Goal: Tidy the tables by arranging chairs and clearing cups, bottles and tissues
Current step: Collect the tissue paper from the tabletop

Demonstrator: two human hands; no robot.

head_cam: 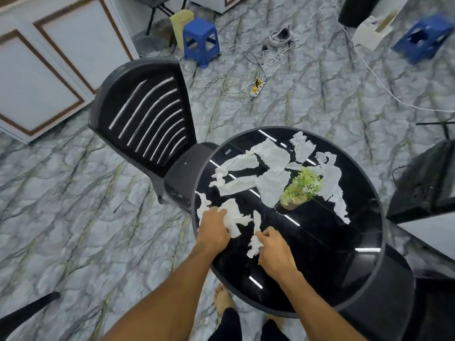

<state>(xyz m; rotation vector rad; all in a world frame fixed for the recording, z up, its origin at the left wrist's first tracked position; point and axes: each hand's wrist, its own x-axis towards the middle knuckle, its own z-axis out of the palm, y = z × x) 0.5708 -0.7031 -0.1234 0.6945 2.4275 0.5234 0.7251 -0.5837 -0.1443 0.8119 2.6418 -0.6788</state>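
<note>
A round glossy black table carries several torn white tissue pieces spread over its far half. My left hand grips a crumpled tissue wad at the table's near left edge. My right hand pinches a smaller tissue scrap just to the right of it. A small green potted plant stands in the middle of the table among the tissues. A black slatted plastic chair is pushed against the table's left side.
Another black chair stands at the right. Two blue plastic stools and a tangle of white cables with a power strip lie on the marble-pattern floor. A white cabinet is at the left. My bare feet are below the table.
</note>
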